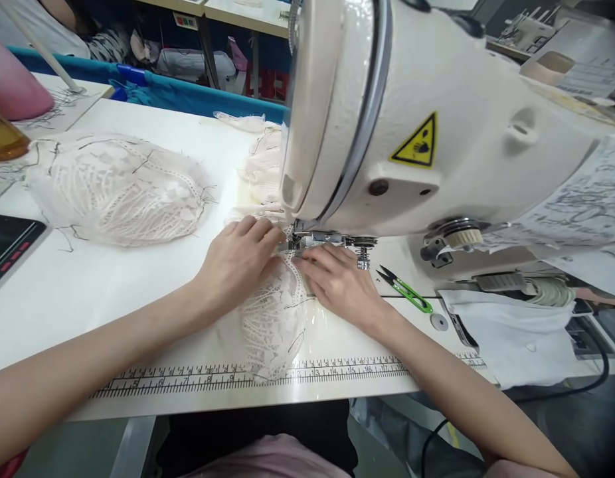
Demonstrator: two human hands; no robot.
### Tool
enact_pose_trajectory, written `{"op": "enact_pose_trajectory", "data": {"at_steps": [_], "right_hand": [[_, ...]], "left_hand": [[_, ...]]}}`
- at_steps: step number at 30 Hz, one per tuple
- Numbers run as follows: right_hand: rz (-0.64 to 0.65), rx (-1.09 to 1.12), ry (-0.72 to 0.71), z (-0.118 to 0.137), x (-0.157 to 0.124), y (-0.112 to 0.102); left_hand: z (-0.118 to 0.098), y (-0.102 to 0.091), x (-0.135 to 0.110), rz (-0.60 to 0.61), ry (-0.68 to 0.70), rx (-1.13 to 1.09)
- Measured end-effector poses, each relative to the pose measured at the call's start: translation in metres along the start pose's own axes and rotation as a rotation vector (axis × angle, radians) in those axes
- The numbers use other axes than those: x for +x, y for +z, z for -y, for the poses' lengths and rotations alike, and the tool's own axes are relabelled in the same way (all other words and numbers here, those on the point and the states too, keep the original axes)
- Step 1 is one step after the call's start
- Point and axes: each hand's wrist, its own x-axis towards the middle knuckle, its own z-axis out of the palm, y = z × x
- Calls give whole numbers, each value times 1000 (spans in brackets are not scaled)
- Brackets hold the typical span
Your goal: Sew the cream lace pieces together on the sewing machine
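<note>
Your left hand (242,262) and right hand (340,279) rest either side of the presser foot (290,243) of the sewing machine (347,119), fingers partly curled with their tips at the cream lace piece (270,325), though I can't tell whether they pinch it or only press it flat. That lace runs from under the foot towards you, its near end over the printed ruler scale (347,372). Green-handled thread snips (410,292) lie beyond your right wrist, near a bobbin (439,322).
</note>
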Motion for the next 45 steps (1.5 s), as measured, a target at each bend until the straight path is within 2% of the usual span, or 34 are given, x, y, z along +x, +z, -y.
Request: {"op": "enact_pose_trajectory", "data": {"at_steps": [3, 5, 9, 13, 30, 38, 45], "right_hand": [[-57, 15, -10, -2, -3, 5], [-86, 13, -18, -4, -5, 8], [-110, -39, 3, -5, -7, 10], [-78, -87, 5, -7, -7, 12], [-51, -159, 10, -10, -3, 14], [-78, -186, 22, -9, -4, 15], [-18, -155, 67, -7, -3, 11]], "left_hand": [[-9, 2, -13, -89, 242, 88], [-15, 7, -21, -112, 308, 105], [-17, 20, -26, -97, 272, 138], [-14, 24, -22, -85, 256, 117], [-13, 26, -15, -120, 255, 130], [-14, 26, -15, -101, 246, 139], [-13, 26, -17, -101, 246, 125]]}}
